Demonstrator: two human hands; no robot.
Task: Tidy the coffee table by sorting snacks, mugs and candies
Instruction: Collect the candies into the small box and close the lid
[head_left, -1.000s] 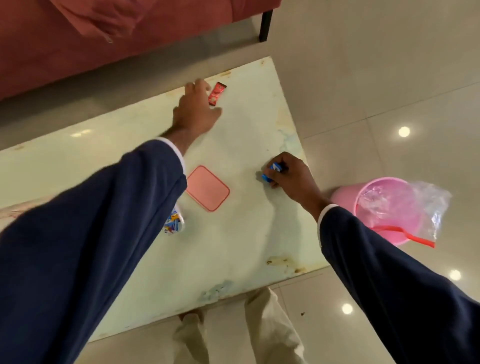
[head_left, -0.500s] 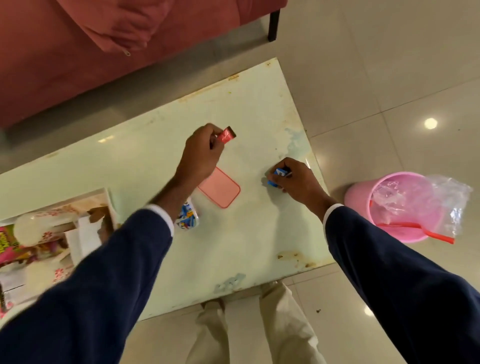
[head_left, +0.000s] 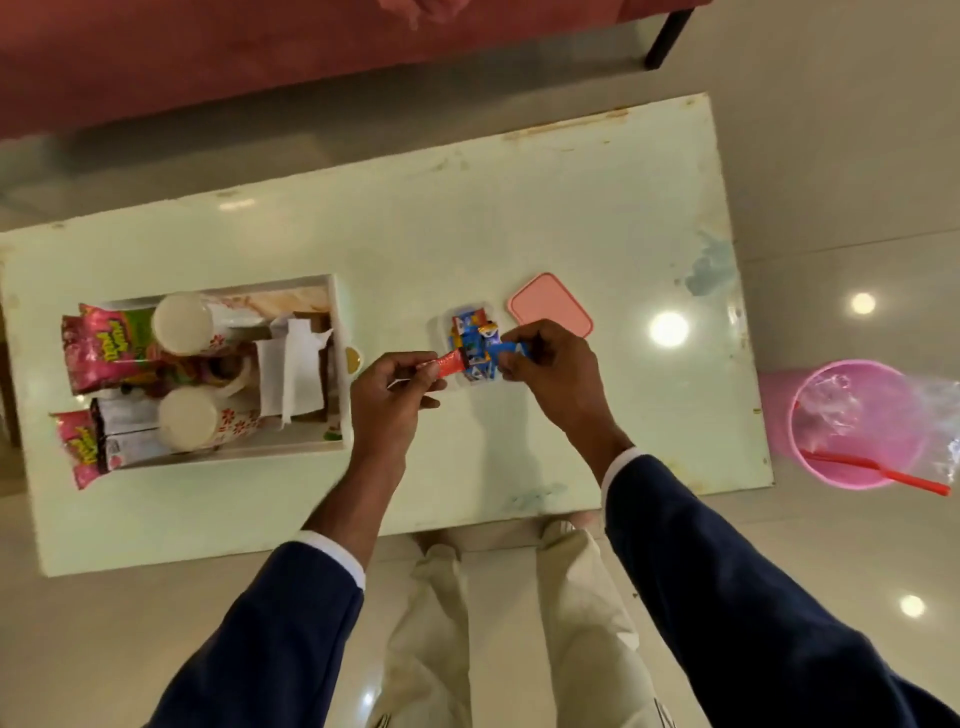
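Observation:
My left hand (head_left: 392, 397) pinches a red candy (head_left: 451, 362) and my right hand (head_left: 553, 371) pinches a blue candy (head_left: 511, 349). Both candies hang just over a small clear container (head_left: 470, 345) filled with several wrapped candies at the middle of the pale green coffee table (head_left: 597, 218). The container's pink lid (head_left: 549, 304) lies flat on the table just right of it. On the left, a white tray (head_left: 336, 332) holds two white flowered mugs (head_left: 183, 325) (head_left: 189, 418), pink snack packets (head_left: 106, 345) and white paper napkins.
A pink bin (head_left: 852, 431) with a clear liner and a red handle stands on the tiled floor off the table's right end. A red sofa (head_left: 208, 57) runs along the far side. My legs are against the table's near edge.
Both hands lifted their candies off the table's right part and brought them together over the candy container. The view swung left, bringing the tray into sight.

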